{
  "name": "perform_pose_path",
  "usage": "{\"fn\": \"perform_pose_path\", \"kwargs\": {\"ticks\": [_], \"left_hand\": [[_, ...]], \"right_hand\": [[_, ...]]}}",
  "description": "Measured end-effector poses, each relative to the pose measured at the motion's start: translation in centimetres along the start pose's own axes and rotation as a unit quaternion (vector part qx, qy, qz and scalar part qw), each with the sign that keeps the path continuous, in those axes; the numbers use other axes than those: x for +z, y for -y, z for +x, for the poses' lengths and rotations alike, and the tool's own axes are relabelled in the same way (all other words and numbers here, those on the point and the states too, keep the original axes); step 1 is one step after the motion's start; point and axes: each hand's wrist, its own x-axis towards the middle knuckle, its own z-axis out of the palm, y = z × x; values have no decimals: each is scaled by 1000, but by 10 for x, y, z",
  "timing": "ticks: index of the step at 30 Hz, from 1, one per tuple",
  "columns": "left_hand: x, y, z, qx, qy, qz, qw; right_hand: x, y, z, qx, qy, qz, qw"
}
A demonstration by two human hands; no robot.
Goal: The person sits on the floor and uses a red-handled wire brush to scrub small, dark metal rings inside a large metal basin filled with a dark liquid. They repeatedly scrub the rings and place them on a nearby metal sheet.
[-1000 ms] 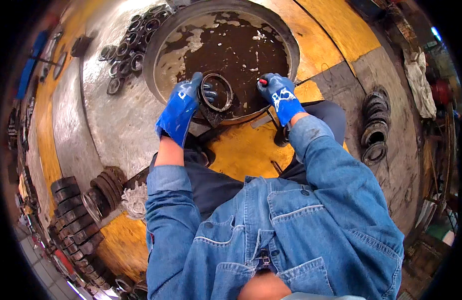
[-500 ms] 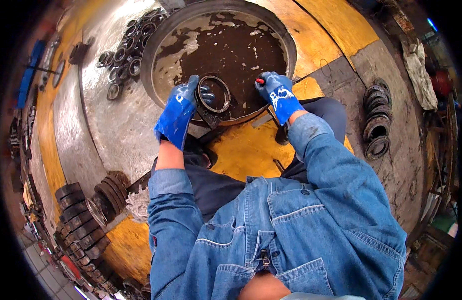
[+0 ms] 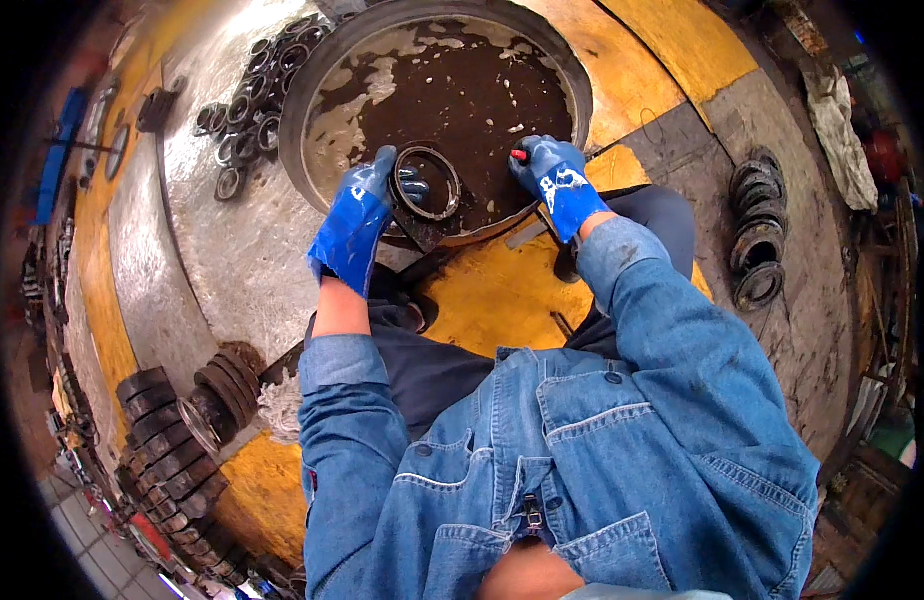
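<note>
Blue rubber gloves cover both of my hands. My left hand point(image 3: 374, 196) grips a metal ring point(image 3: 450, 180) by its left side, with the fingers showing through its opening. The ring is tilted up over the near rim of a wide round basin point(image 3: 302, 120) of dark liquid with pale foam patches. Closed around a small tool with a red end point(image 3: 520, 155) is my right hand point(image 3: 552, 172), at the basin's right near edge. The rest of that tool is hidden, so its kind cannot be told. A dark flat plate point(image 3: 419, 232) lies below the ring at the rim.
Several dark rings point(image 3: 247, 105) are heaped left of the basin. More rings stand in a row point(image 3: 759, 235) at the right. Stacked dark blocks point(image 3: 167, 430), larger rings point(image 3: 225, 390) and a pale rag point(image 3: 279, 405) lie at the lower left. Yellow boards point(image 3: 502, 300) cover part of the floor.
My hands keep nearly the same places, both still holding their things. The right hand has moved up very slightly with the red-ended tool.
</note>
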Motion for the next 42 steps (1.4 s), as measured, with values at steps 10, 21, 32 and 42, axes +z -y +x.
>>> {"fn": "perform_pose_path", "kwargs": {"ticks": [10, 21, 32, 42], "left_hand": [[4, -2, 3, 0, 0, -7, 1000], [3, -1, 1, -4, 0, -10, 1000], [1, 3, 7, 3, -1, -14, 1000], [-20, 24, 36, 102, 25, 96, 990]], "right_hand": [[-6, 3, -1, 1, 17, -2, 1000], [-10, 4, 1, 27, 49, -7, 998], [-13, 7, -1, 23, 49, -4, 999], [-7, 4, 0, 26, 36, 1, 999]]}}
